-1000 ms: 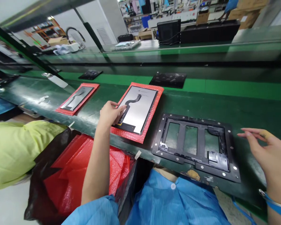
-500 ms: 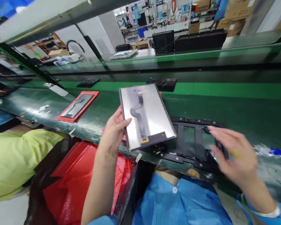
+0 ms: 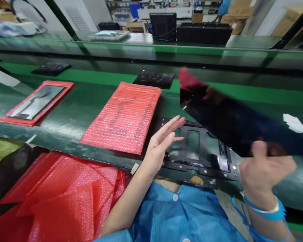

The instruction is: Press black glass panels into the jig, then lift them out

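Observation:
Raised in my right hand [image 3: 265, 171] is an LCD screen [image 3: 227, 121], its glossy dark face showing and its outline smeared by motion. The thumb lies over its lower edge; the other fingers are partly hidden. My left hand [image 3: 164, 141] has its fingers stretched out and holds nothing, near the screen's left side. Below both hands a black fixture frame [image 3: 203, 144] with crossbars and openings lies on the bench. To the left is a red bubble-wrap bag [image 3: 121, 117], with a dim darker shape showing through.
Another screen [image 3: 39, 102] rests on red wrap at the left. Dark flat panels [image 3: 154, 79] lie along the back of the bench [image 3: 78, 117]. Loose red bags [image 3: 63, 198] fill a bin below the front edge. A crumpled white piece [image 3: 295, 123] sits at right.
The screen has passed from my left hand to my right and now shows its dark face instead of its silvery back. The view has shifted, uncovering the red bag.

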Tool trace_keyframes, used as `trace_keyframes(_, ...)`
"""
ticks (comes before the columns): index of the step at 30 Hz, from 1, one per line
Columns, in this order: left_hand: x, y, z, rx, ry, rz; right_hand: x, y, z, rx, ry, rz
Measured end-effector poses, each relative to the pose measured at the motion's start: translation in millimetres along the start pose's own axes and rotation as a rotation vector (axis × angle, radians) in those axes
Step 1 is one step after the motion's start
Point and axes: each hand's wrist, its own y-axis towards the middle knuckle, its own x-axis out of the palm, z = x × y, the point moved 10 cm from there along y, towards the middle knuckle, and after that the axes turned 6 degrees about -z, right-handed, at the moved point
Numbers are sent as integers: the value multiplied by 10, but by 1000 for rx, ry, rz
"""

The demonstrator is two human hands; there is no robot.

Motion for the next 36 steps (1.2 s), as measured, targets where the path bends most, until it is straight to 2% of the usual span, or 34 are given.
trace_keyframes(1, -135, -12, -55, 10, 77, 23, -136, 28, 65, 46, 76, 116)
trace_keyframes(3, -448, -60, -199, -7, 263, 99, -256, 79, 226, 149, 228, 219)
trace_keyframes(6, -816, -156, -437, -102, 477, 170, -214, 98, 547, 428, 294, 171)
trace_keyframes(8, -922, -196, -558, -145, 487, 149, -193, 57, 680, 561, 252, 138)
trace_keyframes(12, -910, -200, -608, -129, 466, 34, 0, -26, 781, 694, 141, -48)
trace_keyframes(16, -864, -178, -542, -129, 676, -48, 127, -90, 831, 743, 46, -134)
trace_keyframes(21, -740, -165, -512, -113, 776, -166, 149, -163, 916, 814, 4, -155)
trace_keyframes(30, -691, -187, -554, -94, 851, -216, 170, -146, 893, 765, -73, -185)
trace_keyframes(36, -669, -205, -552, -64, 880, -226, 217, -168, 838, 733, -37, -195)
